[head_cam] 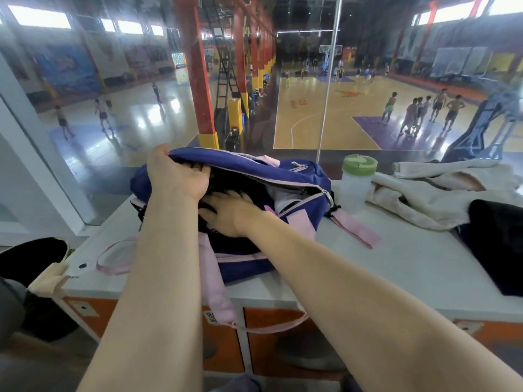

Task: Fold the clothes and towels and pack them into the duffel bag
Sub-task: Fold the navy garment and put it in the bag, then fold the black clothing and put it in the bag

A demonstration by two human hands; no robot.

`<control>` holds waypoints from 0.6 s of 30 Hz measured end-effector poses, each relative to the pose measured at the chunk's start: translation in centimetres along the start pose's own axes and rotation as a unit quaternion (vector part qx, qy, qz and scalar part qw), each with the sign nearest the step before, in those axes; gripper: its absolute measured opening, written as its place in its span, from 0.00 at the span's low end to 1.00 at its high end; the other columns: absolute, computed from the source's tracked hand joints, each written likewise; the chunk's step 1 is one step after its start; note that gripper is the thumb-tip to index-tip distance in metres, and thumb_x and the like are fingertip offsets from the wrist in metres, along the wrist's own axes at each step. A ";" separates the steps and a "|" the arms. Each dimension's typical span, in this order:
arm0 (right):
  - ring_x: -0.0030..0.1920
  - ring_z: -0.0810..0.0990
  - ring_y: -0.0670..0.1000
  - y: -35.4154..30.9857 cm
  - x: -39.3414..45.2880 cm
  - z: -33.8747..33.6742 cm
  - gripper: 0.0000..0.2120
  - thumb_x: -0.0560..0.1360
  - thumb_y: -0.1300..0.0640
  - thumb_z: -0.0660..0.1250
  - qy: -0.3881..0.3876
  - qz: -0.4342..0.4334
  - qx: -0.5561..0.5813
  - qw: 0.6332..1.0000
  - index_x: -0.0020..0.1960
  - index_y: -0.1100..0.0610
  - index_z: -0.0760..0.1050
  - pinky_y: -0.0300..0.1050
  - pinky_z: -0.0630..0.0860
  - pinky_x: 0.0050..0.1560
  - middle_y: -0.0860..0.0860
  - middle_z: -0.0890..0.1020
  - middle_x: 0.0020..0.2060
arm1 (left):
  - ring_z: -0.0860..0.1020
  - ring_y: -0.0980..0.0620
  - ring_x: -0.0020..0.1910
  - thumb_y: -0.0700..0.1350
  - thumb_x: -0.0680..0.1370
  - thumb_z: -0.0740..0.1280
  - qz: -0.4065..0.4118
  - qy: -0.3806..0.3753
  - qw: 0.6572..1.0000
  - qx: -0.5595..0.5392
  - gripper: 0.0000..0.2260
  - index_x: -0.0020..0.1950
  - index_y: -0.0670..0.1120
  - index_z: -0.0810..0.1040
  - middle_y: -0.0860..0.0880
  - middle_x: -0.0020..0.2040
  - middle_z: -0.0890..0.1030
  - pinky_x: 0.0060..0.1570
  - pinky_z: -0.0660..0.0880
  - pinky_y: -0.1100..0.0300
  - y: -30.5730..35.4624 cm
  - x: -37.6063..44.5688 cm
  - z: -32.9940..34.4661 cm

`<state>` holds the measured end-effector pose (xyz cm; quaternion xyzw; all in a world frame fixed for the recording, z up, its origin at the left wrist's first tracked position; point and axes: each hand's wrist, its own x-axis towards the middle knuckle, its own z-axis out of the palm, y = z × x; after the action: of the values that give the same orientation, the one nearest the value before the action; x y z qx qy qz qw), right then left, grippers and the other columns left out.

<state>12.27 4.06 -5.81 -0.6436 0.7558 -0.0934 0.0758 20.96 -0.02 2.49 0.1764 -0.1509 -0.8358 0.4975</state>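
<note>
A blue duffel bag (300,174) with pink straps lies unzipped on the white counter (396,267). My left hand (175,174) grips the far flap of the bag's opening and holds it up. My right hand (229,213) reaches into the opening with its fingers spread flat, pressing on dark clothing (254,193) inside the bag. A cream towel (435,193) lies crumpled at the right of the counter. A dark garment (498,244) lies at the right edge in front of the towel.
A clear bottle with a green lid (358,179) stands just right of the bag. A glass wall (325,94) rises behind the counter. A pink strap (223,301) hangs over the front edge above orange lockers (271,332). A black bag (31,258) sits at the left.
</note>
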 end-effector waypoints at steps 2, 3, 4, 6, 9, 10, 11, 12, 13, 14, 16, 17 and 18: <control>0.78 0.53 0.56 0.7 -2.4 -0.1 0.26 0.82 0.41 0.48 0.010 0.006 0.001 1.000 0.78 0.48 0.57 0.58 0.48 0.76 0.50 0.59 0.78 | 0.76 0.45 0.60 0.46 0.79 0.60 -0.003 0.018 0.999 0.041 0.18 0.69 0.46 0.70 0.45 0.62 0.78 0.66 0.70 0.49 -1.8 -1.1 -0.2; 0.78 0.53 0.56 1.0 -3.7 0.0 0.27 0.82 0.41 0.49 0.023 0.008 -0.001 1.000 0.78 0.49 0.57 0.57 0.48 0.76 0.50 0.59 0.78 | 0.75 0.45 0.62 0.46 0.78 0.61 -0.008 0.025 0.997 0.070 0.19 0.69 0.46 0.70 0.45 0.63 0.77 0.67 0.70 0.50 -2.8 -1.6 -0.5; 0.77 0.54 0.56 1.3 -5.0 0.0 0.26 0.82 0.41 0.50 0.038 0.008 -0.007 0.999 0.77 0.49 0.59 0.57 0.49 0.76 0.50 0.61 0.77 | 0.74 0.46 0.63 0.46 0.78 0.62 -0.012 0.028 0.993 0.112 0.20 0.70 0.45 0.69 0.45 0.64 0.76 0.67 0.69 0.52 -3.7 -2.1 -0.8; 0.76 0.57 0.56 2.1 -7.7 -0.2 0.26 0.82 0.41 0.51 0.055 0.008 -0.024 0.998 0.76 0.51 0.60 0.57 0.51 0.75 0.51 0.63 0.76 | 0.73 0.48 0.63 0.46 0.77 0.63 -0.013 0.034 0.977 0.208 0.22 0.71 0.45 0.67 0.45 0.66 0.75 0.64 0.67 0.55 -5.5 -3.2 -1.1; 0.75 0.60 0.57 3.8 -11.4 -0.9 0.26 0.82 0.42 0.52 0.079 0.007 -0.054 0.995 0.76 0.52 0.62 0.56 0.54 0.74 0.52 0.66 0.74 | 0.73 0.50 0.55 0.46 0.77 0.64 -0.027 0.030 0.940 0.340 0.21 0.70 0.44 0.69 0.46 0.61 0.76 0.57 0.68 0.58 -8.0 -4.8 -0.7; 0.74 0.62 0.57 4.4 -12.5 -1.1 0.25 0.81 0.43 0.54 0.095 0.010 -0.056 0.994 0.75 0.52 0.63 0.55 0.56 0.73 0.52 0.68 0.73 | 0.74 0.52 0.51 0.46 0.78 0.63 -0.031 0.026 0.917 0.397 0.18 0.66 0.44 0.71 0.47 0.56 0.77 0.52 0.69 0.60 -8.7 -5.2 -0.5; 0.73 0.64 0.56 5.0 -13.6 -1.3 0.25 0.81 0.44 0.56 0.111 0.015 -0.051 0.992 0.75 0.52 0.64 0.55 0.58 0.72 0.52 0.69 0.72 | 0.74 0.53 0.46 0.47 0.78 0.62 -0.034 0.019 0.886 0.462 0.14 0.62 0.44 0.73 0.48 0.52 0.77 0.47 0.69 0.60 -9.4 -5.8 -0.3; 0.72 0.65 0.56 5.6 -14.6 -1.4 0.24 0.80 0.46 0.57 0.124 0.023 -0.043 0.991 0.74 0.52 0.65 0.55 0.60 0.71 0.52 0.70 0.71 | 0.74 0.52 0.43 0.47 0.78 0.61 -0.032 0.004 0.848 0.529 0.12 0.59 0.44 0.74 0.48 0.50 0.78 0.45 0.70 0.59 -10.2 -6.2 -0.2; 0.71 0.66 0.56 6.3 -15.6 -1.6 0.23 0.80 0.47 0.58 0.138 0.035 -0.038 0.989 0.74 0.52 0.65 0.55 0.61 0.70 0.52 0.71 0.70 | 0.75 0.50 0.44 0.47 0.78 0.61 -0.016 -0.020 0.798 0.602 0.12 0.57 0.43 0.76 0.46 0.52 0.79 0.47 0.70 0.57 -11.0 -6.6 -0.1; 0.69 0.67 0.56 7.0 -16.5 -1.8 0.22 0.80 0.48 0.57 0.153 0.047 -0.034 0.986 0.72 0.51 0.67 0.56 0.63 0.69 0.52 0.72 0.69 | 0.77 0.46 0.47 0.46 0.78 0.60 0.010 -0.047 0.732 0.679 0.13 0.57 0.41 0.77 0.43 0.54 0.79 0.50 0.71 0.53 -11.9 -7.1 0.0; 0.67 0.69 0.56 8.7 -18.1 -2.4 0.19 0.79 0.51 0.57 0.179 0.074 -0.027 0.981 0.69 0.51 0.70 0.54 0.65 0.67 0.52 0.74 0.66 | 0.77 0.41 0.54 0.43 0.80 0.58 0.070 -0.106 0.609 0.783 0.11 0.54 0.41 0.79 0.40 0.56 0.79 0.54 0.71 0.52 -13.5 -8.3 0.4; 0.66 0.69 0.56 9.6 -19.0 -2.8 0.18 0.79 0.52 0.58 0.183 0.092 -0.021 0.979 0.67 0.52 0.71 0.53 0.65 0.65 0.52 0.75 0.65 | 0.76 0.41 0.55 0.42 0.80 0.58 0.087 -0.128 0.580 0.800 0.10 0.52 0.44 0.78 0.41 0.56 0.79 0.54 0.71 0.53 -14.3 -8.8 0.6; 0.67 0.68 0.57 10.6 -19.7 -3.3 0.18 0.78 0.53 0.58 0.184 0.114 -0.016 0.976 0.67 0.52 0.71 0.53 0.64 0.64 0.52 0.74 0.65 | 0.76 0.42 0.55 0.42 0.79 0.58 0.096 -0.146 0.565 0.806 0.10 0.52 0.47 0.78 0.43 0.55 0.79 0.55 0.71 0.54 -15.1 -9.2 0.8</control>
<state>4.47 25.33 -5.27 -0.5258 0.8268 -0.1890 -0.0645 12.90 15.13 -1.94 0.3639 -0.8490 -0.3285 0.1971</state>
